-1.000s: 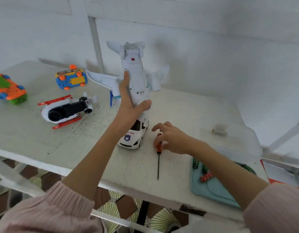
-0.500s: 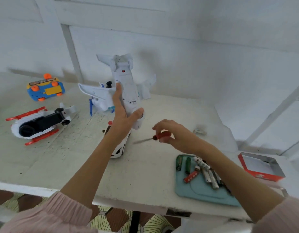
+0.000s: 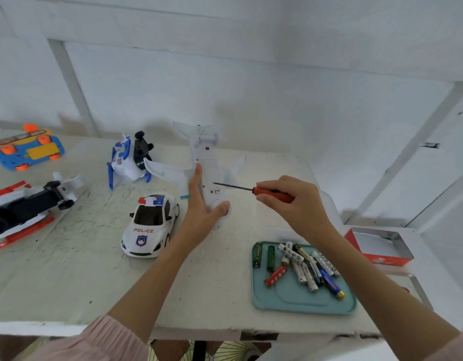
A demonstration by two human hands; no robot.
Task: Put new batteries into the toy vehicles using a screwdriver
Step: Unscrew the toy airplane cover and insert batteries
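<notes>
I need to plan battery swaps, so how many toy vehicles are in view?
5: white plane held in the left hand, police car beside it, blue-white toy behind, red-white toy and blue-orange car far left. More may be out of frame.

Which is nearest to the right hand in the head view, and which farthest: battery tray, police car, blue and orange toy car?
From the right hand, which holds the screwdriver:
1. Battery tray, just below it, toward the table's near edge.
2. Police car, across the table to its left.
3. Blue and orange toy car, far left corner.
</notes>
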